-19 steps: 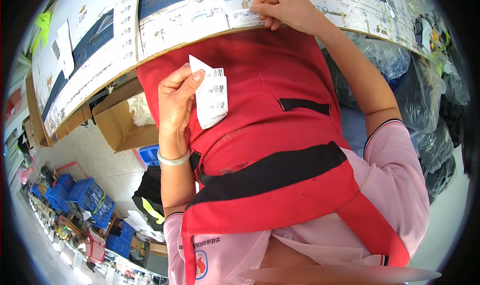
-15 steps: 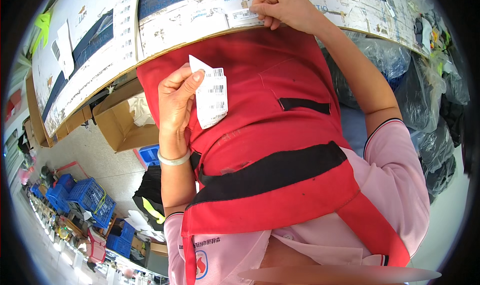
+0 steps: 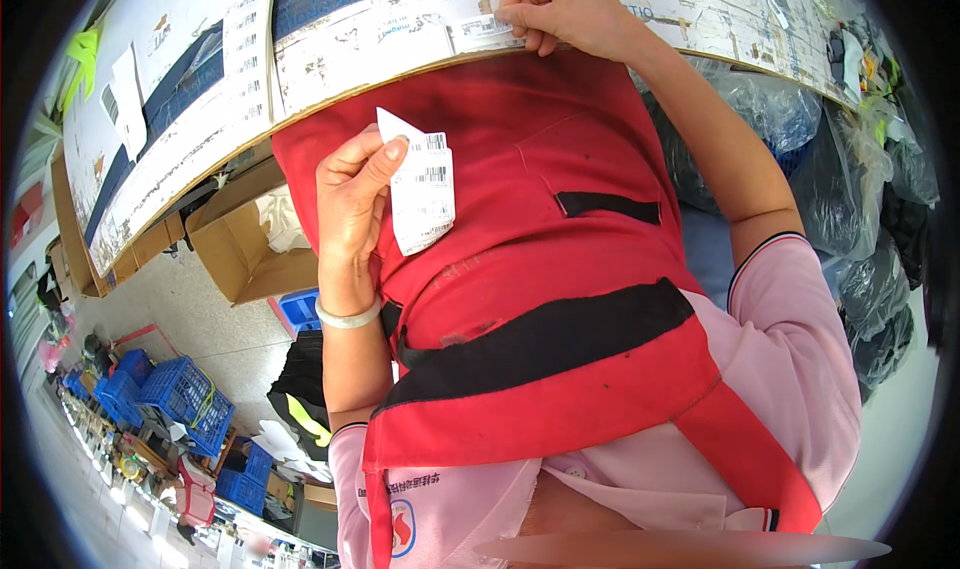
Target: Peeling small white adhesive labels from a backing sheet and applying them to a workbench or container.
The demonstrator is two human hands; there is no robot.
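My left hand [image 3: 352, 191] is closed, thumb over fingers, on a folded strip of white barcode labels [image 3: 424, 194]. The strip hangs in front of my red apron [image 3: 480, 99]. Up at the near edge of the worktable [image 3: 340, 54], my right hand [image 3: 563, 14] has its fingers curled and the thumb and index finger pressed together. Beside those fingertips a small white barcode label [image 3: 480, 31] lies on the tabletop. Whatever the right fingers pinch, if anything, is too small to make out.
A long strip of barcode labels [image 3: 247, 64] lies across the table to the left. Below stand an open cardboard box [image 3: 235, 259] and blue plastic crates [image 3: 185, 399]. Clear plastic bags with dark contents [image 3: 840, 189] are piled at the right.
Almost nothing differs. My right hand has shifted very slightly to the left and away from me; my left hand keeps its hold on the label strip.
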